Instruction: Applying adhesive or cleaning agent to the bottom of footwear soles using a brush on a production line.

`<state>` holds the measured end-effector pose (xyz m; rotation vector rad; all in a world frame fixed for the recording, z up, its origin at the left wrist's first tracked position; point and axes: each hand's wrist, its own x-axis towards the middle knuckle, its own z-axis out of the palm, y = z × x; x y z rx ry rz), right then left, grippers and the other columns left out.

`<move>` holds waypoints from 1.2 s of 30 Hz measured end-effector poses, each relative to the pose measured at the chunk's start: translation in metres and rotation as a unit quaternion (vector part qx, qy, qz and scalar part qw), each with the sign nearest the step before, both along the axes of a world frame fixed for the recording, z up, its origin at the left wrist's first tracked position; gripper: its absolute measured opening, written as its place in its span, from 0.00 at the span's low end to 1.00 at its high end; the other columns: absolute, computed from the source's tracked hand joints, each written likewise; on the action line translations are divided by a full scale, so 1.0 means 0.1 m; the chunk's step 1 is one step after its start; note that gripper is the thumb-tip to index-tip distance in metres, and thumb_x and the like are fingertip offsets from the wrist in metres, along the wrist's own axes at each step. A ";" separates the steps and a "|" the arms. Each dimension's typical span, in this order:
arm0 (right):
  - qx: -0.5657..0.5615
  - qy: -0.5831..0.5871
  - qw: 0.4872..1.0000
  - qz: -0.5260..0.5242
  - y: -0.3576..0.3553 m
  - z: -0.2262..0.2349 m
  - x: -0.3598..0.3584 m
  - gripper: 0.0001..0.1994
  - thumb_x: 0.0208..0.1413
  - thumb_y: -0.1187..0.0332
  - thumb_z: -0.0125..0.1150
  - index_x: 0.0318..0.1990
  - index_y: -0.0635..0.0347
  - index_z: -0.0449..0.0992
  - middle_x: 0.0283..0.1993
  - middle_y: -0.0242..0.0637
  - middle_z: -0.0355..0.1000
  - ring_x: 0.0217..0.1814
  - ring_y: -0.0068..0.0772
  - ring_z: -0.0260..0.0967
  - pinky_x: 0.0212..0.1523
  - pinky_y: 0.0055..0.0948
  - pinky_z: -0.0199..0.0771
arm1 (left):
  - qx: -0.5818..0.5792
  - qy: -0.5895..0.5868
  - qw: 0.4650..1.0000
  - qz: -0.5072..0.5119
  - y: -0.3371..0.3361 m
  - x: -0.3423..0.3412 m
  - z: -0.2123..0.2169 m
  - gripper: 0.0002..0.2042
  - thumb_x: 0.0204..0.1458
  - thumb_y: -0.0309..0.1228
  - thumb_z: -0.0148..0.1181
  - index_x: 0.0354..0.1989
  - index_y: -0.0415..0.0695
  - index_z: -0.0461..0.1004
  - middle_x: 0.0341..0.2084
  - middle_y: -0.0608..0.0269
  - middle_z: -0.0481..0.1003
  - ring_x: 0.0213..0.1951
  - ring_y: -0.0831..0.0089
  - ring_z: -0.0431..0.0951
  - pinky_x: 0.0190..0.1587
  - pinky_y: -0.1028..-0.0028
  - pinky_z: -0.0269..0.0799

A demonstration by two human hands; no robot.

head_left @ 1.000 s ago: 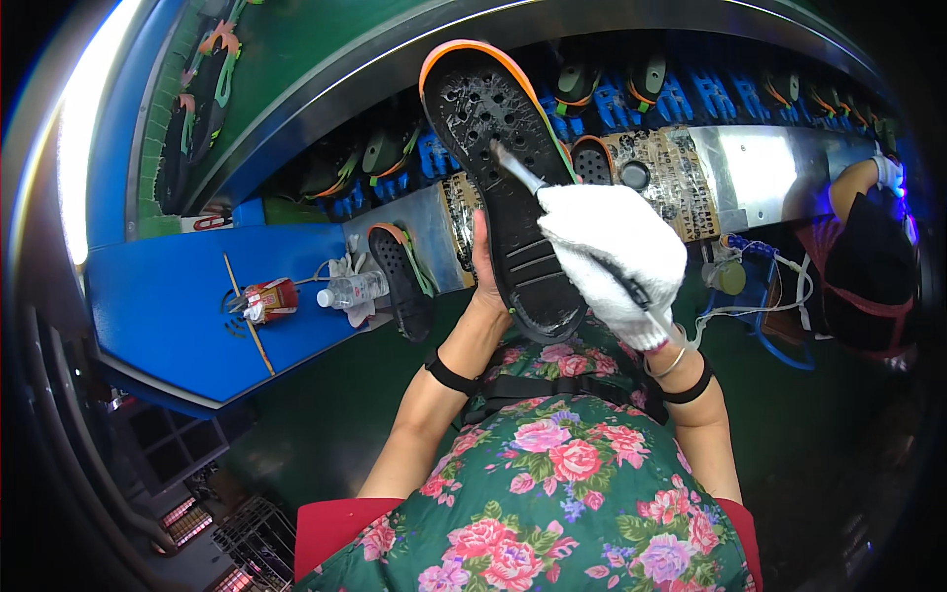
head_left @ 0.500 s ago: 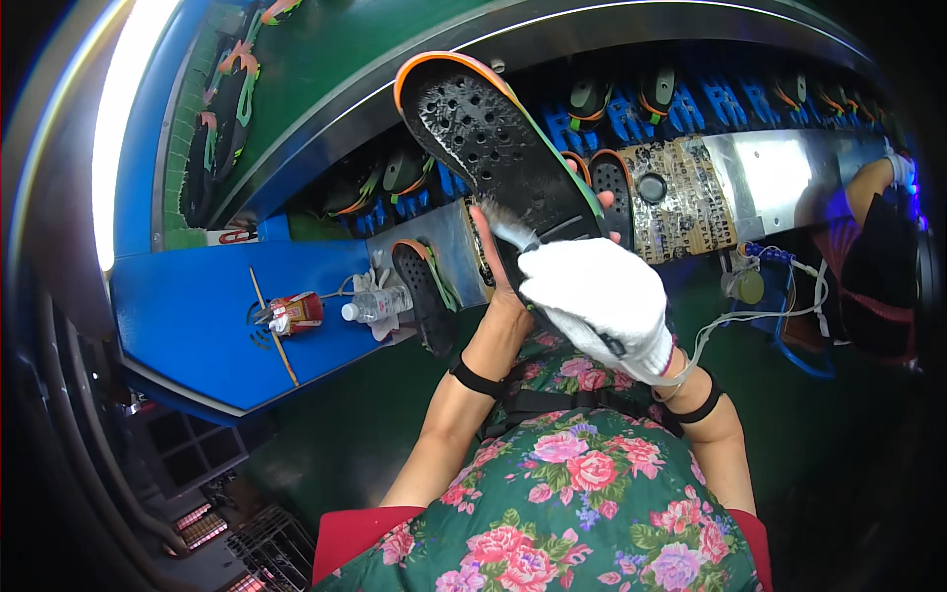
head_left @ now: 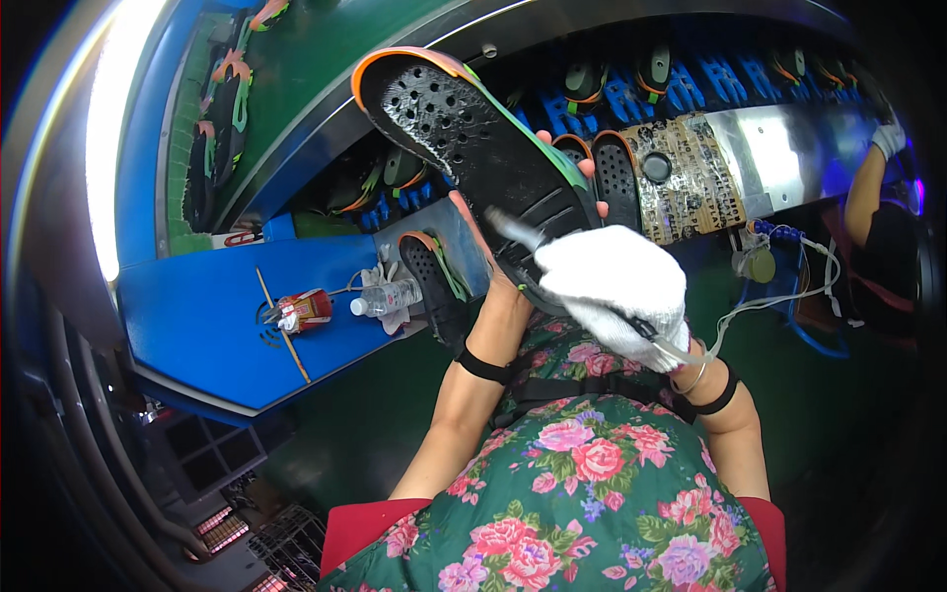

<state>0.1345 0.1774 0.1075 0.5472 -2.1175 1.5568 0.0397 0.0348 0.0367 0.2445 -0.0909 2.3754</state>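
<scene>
Black perforated shoe sole [head_left: 478,163] lies across your bare L hand [head_left: 502,284], clasped at both edges (best hold; prob. light, bendy, maybe slick where glossy); gloved R hand [head_left: 617,293] grasps brush [head_left: 518,232].

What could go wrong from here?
1. The brush sits close to the bare left hand's thumb at the edge of the sole; a stray stroke might touch skin.
2. The sole is tilted and gripped only by that hand, so brush pressure could twist it or make it slip.
3. A thin tube trails from the gloved right hand toward the right; it might snag or tug the brush.
</scene>
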 end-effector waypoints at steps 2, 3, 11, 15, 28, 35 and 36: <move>0.071 0.038 0.997 -0.002 0.01 -0.01 0.02 0.14 0.51 0.76 0.70 0.46 0.59 0.85 0.47 0.40 0.84 0.49 0.44 0.82 0.50 0.39 0.81 | -0.014 0.033 0.999 0.007 -0.02 -0.05 -0.01 0.52 0.52 0.74 0.53 0.78 0.52 0.49 0.69 0.34 0.61 0.67 0.34 0.65 0.64 0.33 0.65; 0.105 0.036 0.994 0.013 -0.03 -0.05 0.05 0.14 0.52 0.75 0.69 0.47 0.59 0.85 0.47 0.40 0.84 0.49 0.44 0.82 0.49 0.38 0.82 | -0.032 0.063 0.997 0.018 -0.01 -0.07 -0.04 0.53 0.53 0.76 0.49 0.77 0.47 0.50 0.67 0.36 0.64 0.70 0.42 0.64 0.65 0.32 0.64; 0.013 0.010 1.000 0.016 0.04 -0.11 0.07 0.16 0.51 0.78 0.70 0.48 0.56 0.86 0.48 0.38 0.83 0.47 0.42 0.82 0.48 0.37 0.81 | -0.044 0.078 0.995 0.044 -0.04 -0.07 -0.03 0.52 0.52 0.74 0.54 0.76 0.46 0.53 0.65 0.42 0.66 0.68 0.45 0.65 0.62 0.34 0.68; -0.006 0.026 0.996 0.089 -0.07 -0.22 0.13 0.13 0.52 0.74 0.71 0.47 0.57 0.86 0.47 0.38 0.84 0.46 0.40 0.82 0.46 0.35 0.82 | 0.013 0.026 0.999 0.036 -0.04 -0.06 -0.01 0.52 0.49 0.69 0.65 0.77 0.54 0.52 0.68 0.39 0.62 0.70 0.45 0.61 0.68 0.40 0.61; -0.126 -0.062 0.975 0.172 0.01 -0.18 0.14 0.11 0.50 0.72 0.72 0.43 0.54 0.87 0.43 0.38 0.84 0.45 0.41 0.83 0.47 0.35 0.82 | -0.043 0.049 0.996 0.069 -0.18 -0.14 -0.13 0.53 0.51 0.73 0.55 0.77 0.46 0.52 0.72 0.43 0.56 0.67 0.37 0.62 0.61 0.33 0.68; 0.016 0.027 0.991 0.130 -0.07 -0.26 0.12 0.14 0.46 0.74 0.74 0.43 0.52 0.87 0.46 0.34 0.84 0.47 0.41 0.82 0.48 0.35 0.82 | -0.067 0.061 0.995 0.033 -0.19 -0.17 -0.06 0.57 0.49 0.74 0.57 0.78 0.45 0.48 0.75 0.43 0.50 0.66 0.33 0.63 0.58 0.36 0.73; -0.032 -0.011 0.985 0.168 -0.05 -0.24 0.12 0.12 0.46 0.74 0.74 0.41 0.53 0.87 0.45 0.35 0.84 0.46 0.40 0.82 0.47 0.34 0.82 | -0.080 0.069 0.994 0.026 -0.21 -0.16 -0.05 0.57 0.49 0.74 0.57 0.78 0.44 0.48 0.75 0.43 0.50 0.65 0.32 0.65 0.58 0.38 0.74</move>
